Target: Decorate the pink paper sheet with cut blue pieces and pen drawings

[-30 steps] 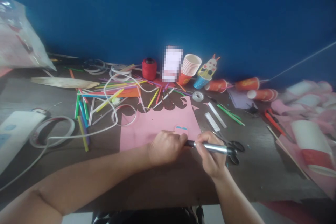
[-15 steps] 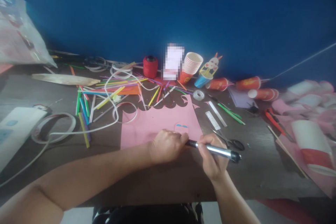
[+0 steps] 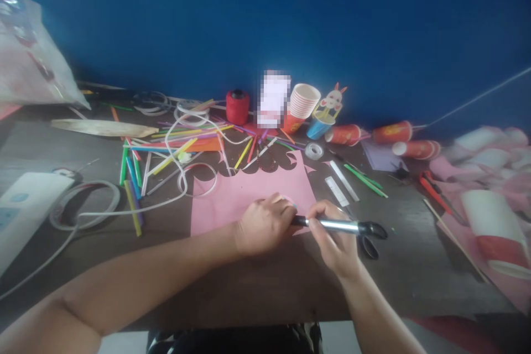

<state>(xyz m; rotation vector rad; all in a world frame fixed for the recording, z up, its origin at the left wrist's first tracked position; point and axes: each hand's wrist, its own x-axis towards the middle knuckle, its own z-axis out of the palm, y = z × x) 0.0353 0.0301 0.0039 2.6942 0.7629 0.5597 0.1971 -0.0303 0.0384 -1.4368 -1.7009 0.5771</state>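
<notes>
The right hand (image 3: 335, 246) grasps the silver pen (image 3: 335, 225) at the pink sheet's (image 3: 249, 191) near right corner, the pen's black end reaching the left hand (image 3: 262, 228). That hand curls over the sheet's near edge, partly covering a small pink piece (image 3: 289, 199); whether it grips this, I cannot tell. Right of the sheet, scissors (image 3: 369, 245) lie on the bench (image 3: 415, 271)

Black clothing (image 3: 232, 341), white-patterned at both sides.
</notes>
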